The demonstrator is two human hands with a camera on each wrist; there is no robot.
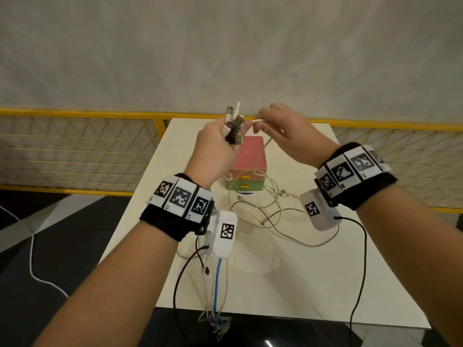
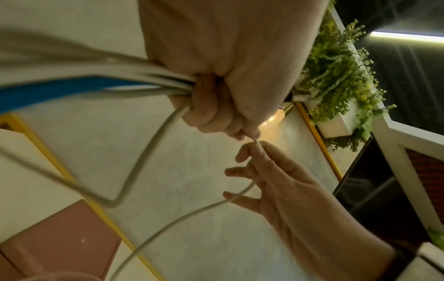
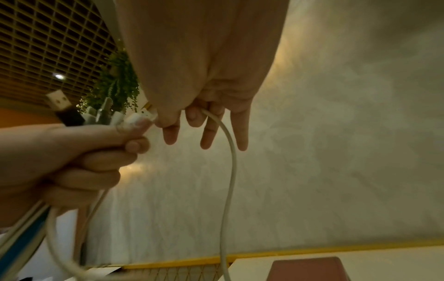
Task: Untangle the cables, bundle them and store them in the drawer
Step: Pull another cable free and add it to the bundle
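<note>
head view: left hand (image 1: pixel 213 146) fisted round a bunch of cable ends, plugs (image 1: pixel 233 121) sticking up out of the fist. right hand (image 1: pixel 283 131) pinches the tip of one white cable (image 1: pixel 260 149), held right beside that bunch.
table (image 1: pixel 300 271): rest of the cables (image 1: pixel 265 211) lie loose and looped in front of the pink-and-green drawer box (image 1: pixel 246 166); both drawers look shut.
hanging: gathered strands, one blue (image 1: pixel 217 284), drop from the left fist past the table edge.
left wrist view: fingers (image 2: pixel 211 106) curled tight on grey and blue strands (image 2: pixel 96 83); right hand's (image 2: pixel 276 178) thumb and forefinger on the thin cable (image 2: pixel 182 218), other fingers spread.
right wrist view: connector (image 3: pixel 144 116) meets the left thumb; cable (image 3: pixel 230 152) arcs down slack.
handling: light, limp, slick jacket; judge it slides easily. Grip at the plug or strain relief, not mid-run. Plug joints are the fragile part; avoid yanking through loops.
</note>
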